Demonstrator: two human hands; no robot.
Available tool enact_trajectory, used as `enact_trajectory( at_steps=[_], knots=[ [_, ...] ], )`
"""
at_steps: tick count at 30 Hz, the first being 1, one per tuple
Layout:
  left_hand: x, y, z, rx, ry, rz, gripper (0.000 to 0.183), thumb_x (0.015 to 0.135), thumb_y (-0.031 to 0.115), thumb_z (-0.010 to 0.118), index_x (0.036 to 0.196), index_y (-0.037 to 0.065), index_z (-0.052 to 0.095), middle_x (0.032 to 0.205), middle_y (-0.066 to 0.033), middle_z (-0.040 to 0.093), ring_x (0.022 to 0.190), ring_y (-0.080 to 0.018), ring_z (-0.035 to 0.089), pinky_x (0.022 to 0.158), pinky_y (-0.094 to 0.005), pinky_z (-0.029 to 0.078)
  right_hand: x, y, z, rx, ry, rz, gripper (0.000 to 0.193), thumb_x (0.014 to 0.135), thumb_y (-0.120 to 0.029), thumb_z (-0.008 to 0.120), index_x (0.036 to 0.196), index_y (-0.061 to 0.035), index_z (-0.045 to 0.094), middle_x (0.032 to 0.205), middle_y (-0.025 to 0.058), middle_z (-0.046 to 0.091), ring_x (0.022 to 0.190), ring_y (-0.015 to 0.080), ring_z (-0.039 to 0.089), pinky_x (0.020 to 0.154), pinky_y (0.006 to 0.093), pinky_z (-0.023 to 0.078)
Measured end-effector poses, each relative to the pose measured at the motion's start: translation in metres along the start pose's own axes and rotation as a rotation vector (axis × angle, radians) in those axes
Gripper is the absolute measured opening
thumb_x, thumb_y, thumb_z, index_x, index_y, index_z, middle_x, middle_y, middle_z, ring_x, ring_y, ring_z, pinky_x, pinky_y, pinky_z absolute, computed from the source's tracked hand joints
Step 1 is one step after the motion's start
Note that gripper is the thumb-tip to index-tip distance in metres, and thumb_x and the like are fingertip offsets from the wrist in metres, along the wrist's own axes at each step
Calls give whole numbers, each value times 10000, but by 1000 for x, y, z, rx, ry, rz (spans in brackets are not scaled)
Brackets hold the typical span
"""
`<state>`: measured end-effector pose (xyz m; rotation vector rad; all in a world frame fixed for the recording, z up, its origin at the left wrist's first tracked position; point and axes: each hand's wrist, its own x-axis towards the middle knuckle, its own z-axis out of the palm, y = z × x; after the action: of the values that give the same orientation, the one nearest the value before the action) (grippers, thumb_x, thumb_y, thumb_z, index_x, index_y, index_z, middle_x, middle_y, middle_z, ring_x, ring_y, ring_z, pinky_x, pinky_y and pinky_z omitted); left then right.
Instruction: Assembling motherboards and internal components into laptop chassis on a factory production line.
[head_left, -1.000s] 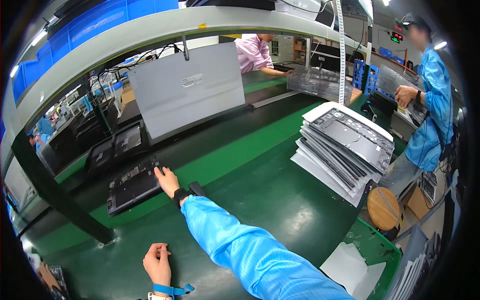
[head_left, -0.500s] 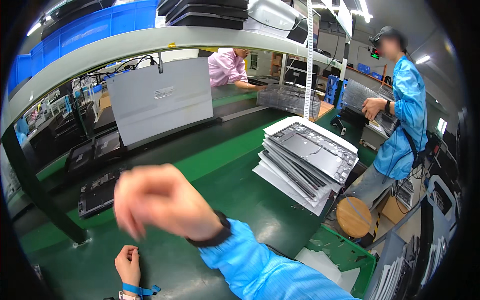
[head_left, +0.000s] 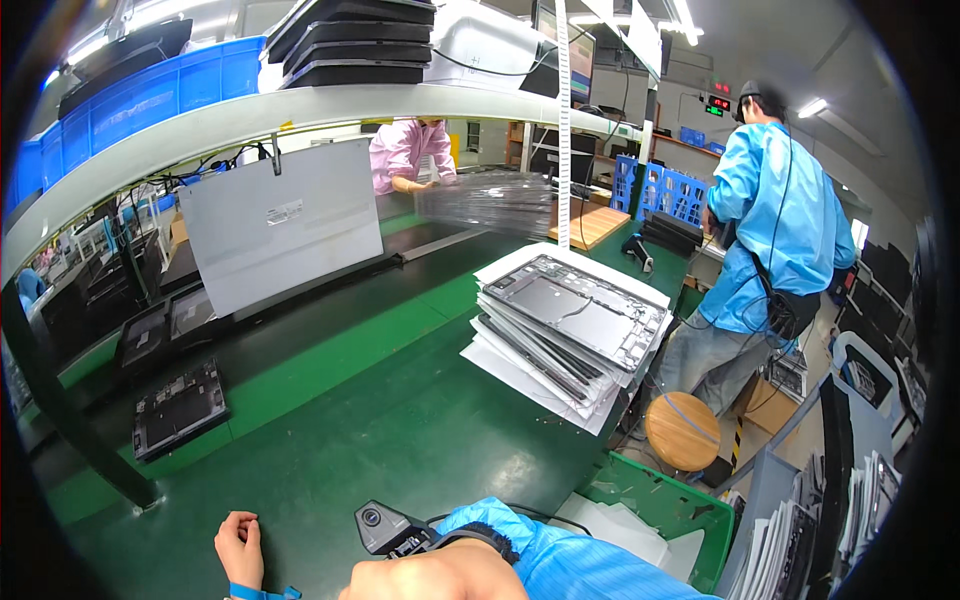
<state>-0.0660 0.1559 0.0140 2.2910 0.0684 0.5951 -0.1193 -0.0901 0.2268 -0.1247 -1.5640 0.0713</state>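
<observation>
My left hand rests on the green bench top at the lower left. Its fingers are curled in, nothing shows in them, and a blue band circles the wrist. At the lower edge, my right hand appears only by its back; the fingers are out of sight. By its black cuff sits a small dark device with a lens. Beyond my left hand lies an opened laptop base. To the right, another opened laptop base tops a stack interleaved with white sheets.
A shelf beam crosses above the bench, with a grey panel hanging under it. A green bin with white sheets and a wooden stool stand at the right. A co-worker in blue and one in pink are beyond.
My right hand has dropped from above the bench to the lower edge. The view has shifted right. The co-worker in blue has turned away; the one in pink still handles clear film.
</observation>
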Motion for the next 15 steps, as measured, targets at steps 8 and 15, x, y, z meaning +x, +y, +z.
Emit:
enact_trajectory(
  at_steps=[8, 15],
  knots=[
    [-3, 0, -2, 26, 27, 29, 82, 747, 5, 581, 816, -17, 619, 597, -39, 559, 528, -77, 446, 503, -238, 386, 2, 18, -5, 27, -52, -213, 111, 763, -14, 579, 771, -12, 690, 780, 78, 623, 652, 183, 579, 572, 267, 423],
    [-2, -2, -2, 31, 17, 3, 79, 741, 3, 591, 813, -17, 617, 605, -41, 559, 536, -82, 451, 509, -234, 387, 2, 12, 3, 61, 14, -185, 140, 760, 29, 543, 786, 26, 681, 776, 113, 629, 676, 233, 581, 595, 305, 451]
  ],
)
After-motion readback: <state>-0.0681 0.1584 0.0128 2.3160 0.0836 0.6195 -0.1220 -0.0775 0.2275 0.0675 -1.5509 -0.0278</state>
